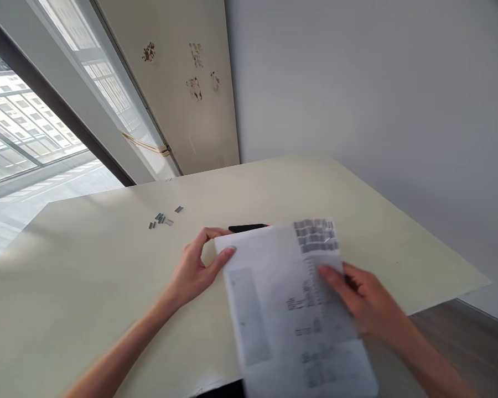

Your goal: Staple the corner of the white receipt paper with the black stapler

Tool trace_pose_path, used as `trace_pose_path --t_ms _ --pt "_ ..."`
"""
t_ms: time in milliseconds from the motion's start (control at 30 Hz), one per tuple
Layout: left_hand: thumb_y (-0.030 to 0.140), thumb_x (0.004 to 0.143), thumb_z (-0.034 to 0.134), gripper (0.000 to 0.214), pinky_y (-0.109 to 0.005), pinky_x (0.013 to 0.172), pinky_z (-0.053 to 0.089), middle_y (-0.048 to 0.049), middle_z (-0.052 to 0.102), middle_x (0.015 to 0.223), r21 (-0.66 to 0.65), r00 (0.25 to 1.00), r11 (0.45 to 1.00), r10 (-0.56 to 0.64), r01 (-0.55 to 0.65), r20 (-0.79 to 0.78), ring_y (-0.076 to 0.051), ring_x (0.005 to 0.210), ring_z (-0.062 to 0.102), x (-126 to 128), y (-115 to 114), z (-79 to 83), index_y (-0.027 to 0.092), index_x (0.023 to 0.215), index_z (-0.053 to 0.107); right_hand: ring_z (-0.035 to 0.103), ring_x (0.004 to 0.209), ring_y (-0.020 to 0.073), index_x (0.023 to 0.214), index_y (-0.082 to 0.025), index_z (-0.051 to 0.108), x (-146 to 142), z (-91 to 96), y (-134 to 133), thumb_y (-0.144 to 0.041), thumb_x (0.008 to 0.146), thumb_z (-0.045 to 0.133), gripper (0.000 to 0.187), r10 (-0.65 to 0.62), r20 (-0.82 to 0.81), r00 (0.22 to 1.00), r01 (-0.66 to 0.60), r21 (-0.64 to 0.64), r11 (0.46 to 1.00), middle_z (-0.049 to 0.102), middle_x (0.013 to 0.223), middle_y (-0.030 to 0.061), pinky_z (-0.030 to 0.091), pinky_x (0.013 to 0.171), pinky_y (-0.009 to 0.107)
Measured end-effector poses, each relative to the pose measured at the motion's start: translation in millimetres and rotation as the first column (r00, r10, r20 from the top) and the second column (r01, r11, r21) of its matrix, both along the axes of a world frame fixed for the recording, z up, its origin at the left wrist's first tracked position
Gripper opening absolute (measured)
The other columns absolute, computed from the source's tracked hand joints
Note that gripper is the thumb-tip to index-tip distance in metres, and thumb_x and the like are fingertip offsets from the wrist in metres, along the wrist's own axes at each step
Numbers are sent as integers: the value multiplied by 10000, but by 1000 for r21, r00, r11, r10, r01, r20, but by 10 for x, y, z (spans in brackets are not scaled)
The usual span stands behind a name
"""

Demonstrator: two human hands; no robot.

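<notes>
Both hands hold a sheaf of printed paper sheets (274,287) tilted up in front of me over the table. The top sheet is white with a grey panel, small dark text and a grey block pattern at its upper right corner. My left hand (196,271) pinches the upper left corner, thumb on the front and fingers behind. At the right edge, my right hand (367,298) grips with its thumb across the front. A black object (247,227) lies behind the top edge, mostly hidden. How many sheets there are, I cannot tell.
Several small grey metal pieces (161,218), like short staple strips, lie on the pale table (108,265) to the left. A grey wall (369,94) borders the far right side. A worn cabinet panel (174,110) and a window (20,116) stand beyond the table.
</notes>
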State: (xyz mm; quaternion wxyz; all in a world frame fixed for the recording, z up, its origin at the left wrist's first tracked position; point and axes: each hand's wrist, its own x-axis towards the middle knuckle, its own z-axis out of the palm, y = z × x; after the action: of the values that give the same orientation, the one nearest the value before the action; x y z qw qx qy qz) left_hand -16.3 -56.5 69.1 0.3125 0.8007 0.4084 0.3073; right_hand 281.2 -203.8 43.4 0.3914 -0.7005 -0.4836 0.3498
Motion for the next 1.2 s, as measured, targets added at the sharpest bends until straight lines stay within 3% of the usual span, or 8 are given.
trace_pose_path --t_ms 67,167,333,433,567,700,1000,1200 --pt "456 1004 655 318 -454 1099 475 -109 614 1434 183 997 981 -49 58 -53 -278 1335 563 130 94 -106 249 1214 534 716 613 268 956 -236 792 323 -4 61 -716 927 608 515 -66 -65 996 61 -73 995 745 732 60 599 491 369" --pt "473 1000 667 508 -503 1180 414 -137 484 1585 291 985 947 -98 135 -141 -307 1471 445 293 248 -258 261 1415 463 726 632 282 1011 -224 776 667 -69 150 -744 933 572 563 -86 -11 996 83 -141 987 768 803 87 603 489 395" --pt "455 1080 509 334 -410 979 549 -75 693 1319 155 975 978 -112 143 -190 -236 1131 676 362 381 -373 267 1344 588 693 1233 417 1517 -243 545 710 -300 15 -684 982 544 693 -188 426 885 173 74 982 653 1452 182 664 860 591" --pt "510 1059 529 362 -350 789 571 -57 755 1165 92 982 993 -62 79 -177 -208 900 699 261 367 -358 261 1297 641 473 1488 453 1634 -338 394 548 -451 -202 -630 1016 526 696 -34 656 754 -24 80 997 424 1691 110 573 1032 701" --pt "553 1012 595 392 -305 664 549 -50 779 1138 52 984 998 29 -21 -174 -189 783 690 28 296 -323 275 1276 678 271 1610 395 1707 -400 187 309 -637 -284 -599 1056 472 738 183 696 694 -216 -41 976 230 1777 32 461 1188 682" --pt "599 958 654 417 -327 776 569 -42 789 1133 64 977 991 130 -121 -166 -223 888 728 -291 249 -331 278 1218 705 120 1647 343 1722 -348 129 206 -747 32 -573 1088 407 728 185 712 677 -261 -3 965 131 1796 37 270 1302 661" --pt "610 938 663 365 -293 749 537 -23 760 1056 139 974 988 99 -72 -204 -200 844 698 -769 314 -417 253 967 732 116 1653 298 1668 -275 343 241 -669 1074 -583 1104 328 643 230 700 676 -321 -2 947 201 1786 76 195 1330 609" --pt "610 947 646 368 -300 796 572 -35 766 1048 151 978 988 39 -8 -203 -208 864 711 -874 354 -410 268 899 772 151 1653 302 1604 -280 442 -43 -381 1149 -593 1097 354 602 249 515 820 -317 47 947 237 1779 67 331 1284 603"
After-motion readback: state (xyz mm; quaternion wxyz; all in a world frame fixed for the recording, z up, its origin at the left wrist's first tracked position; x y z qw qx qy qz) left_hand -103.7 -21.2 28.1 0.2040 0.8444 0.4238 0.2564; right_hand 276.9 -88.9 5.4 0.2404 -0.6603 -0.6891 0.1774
